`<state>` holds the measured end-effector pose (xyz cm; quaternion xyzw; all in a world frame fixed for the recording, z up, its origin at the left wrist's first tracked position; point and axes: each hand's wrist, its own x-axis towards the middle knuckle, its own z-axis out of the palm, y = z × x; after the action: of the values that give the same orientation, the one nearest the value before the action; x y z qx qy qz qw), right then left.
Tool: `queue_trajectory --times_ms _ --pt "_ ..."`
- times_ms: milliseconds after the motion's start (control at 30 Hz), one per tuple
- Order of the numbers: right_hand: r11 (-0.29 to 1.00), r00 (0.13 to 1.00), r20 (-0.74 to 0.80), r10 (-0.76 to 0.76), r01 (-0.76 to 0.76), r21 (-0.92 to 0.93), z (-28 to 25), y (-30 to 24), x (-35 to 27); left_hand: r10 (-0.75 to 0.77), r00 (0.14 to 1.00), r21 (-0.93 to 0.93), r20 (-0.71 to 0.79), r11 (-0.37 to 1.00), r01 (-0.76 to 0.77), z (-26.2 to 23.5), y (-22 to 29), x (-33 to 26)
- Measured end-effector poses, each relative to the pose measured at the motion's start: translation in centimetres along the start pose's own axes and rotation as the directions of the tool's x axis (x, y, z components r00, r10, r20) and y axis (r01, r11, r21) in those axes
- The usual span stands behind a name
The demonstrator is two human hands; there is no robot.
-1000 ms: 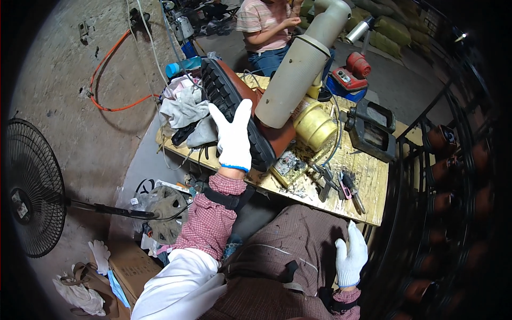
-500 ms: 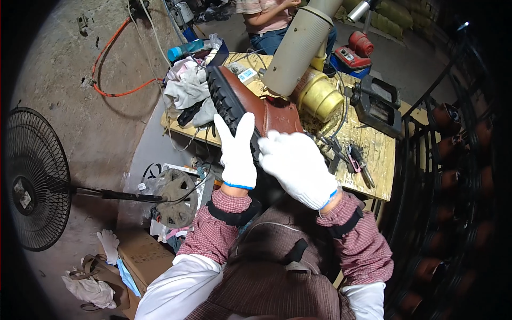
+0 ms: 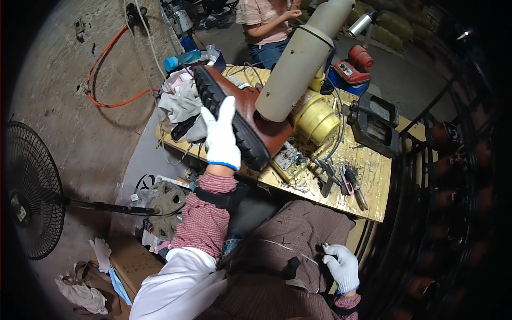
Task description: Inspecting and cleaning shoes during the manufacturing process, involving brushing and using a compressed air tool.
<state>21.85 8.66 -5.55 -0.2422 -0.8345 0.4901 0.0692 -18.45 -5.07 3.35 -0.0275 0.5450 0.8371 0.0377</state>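
Note:
My left hand [image 3: 221,141], in a white knit glove with a blue cuff, grips a brown leather boot [image 3: 230,88] by its thick black lugged sole. The boot lies tilted on its side, sole toward me, heel at the table's near edge. A wide grey tube [image 3: 296,69] slants down over the boot's shaft and hides its opening. Apart from the boot, my right hand [image 3: 342,266] hangs low at the right by my brown apron [image 3: 301,234]. Its gloved fingers are loosely bent, with a gap between thumb and forefinger, and I see nothing in them.
Beside the tube sits a yellow round housing [image 3: 318,117] on the wooden table [image 3: 368,176]. Hand tools [image 3: 354,189] and a black metal frame [image 3: 376,114] are rightward. A shoe rack [image 3: 448,197] stands right, a fan [image 3: 34,189] left. Another person [image 3: 269,26] sits beyond.
My right hand has left the boot and dropped down to the right, beside my apron. The left hand keeps hold of the boot, whose shaft now sits beneath the tube's end.

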Motion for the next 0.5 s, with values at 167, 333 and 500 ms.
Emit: queue_trajectory --times_ms 167,333,500 --pt "0.994 0.980 -0.177 0.090 -0.101 -0.053 0.2 1.0 -1.9 -0.141 0.978 -0.311 0.151 0.933 0.183 -4.3 0.6 1.0" --pt "0.980 0.988 -0.097 -0.121 0.104 -0.167 0.6 -0.3 1.2 -0.215 0.956 -0.416 0.198 0.865 0.280 -8.8 -0.4 -1.9" --pt "0.946 0.955 -0.134 -0.264 0.229 -0.231 -0.8 -4.3 2.2 -0.380 0.882 -0.478 0.277 0.742 0.470 -9.7 -3.2 -7.2"
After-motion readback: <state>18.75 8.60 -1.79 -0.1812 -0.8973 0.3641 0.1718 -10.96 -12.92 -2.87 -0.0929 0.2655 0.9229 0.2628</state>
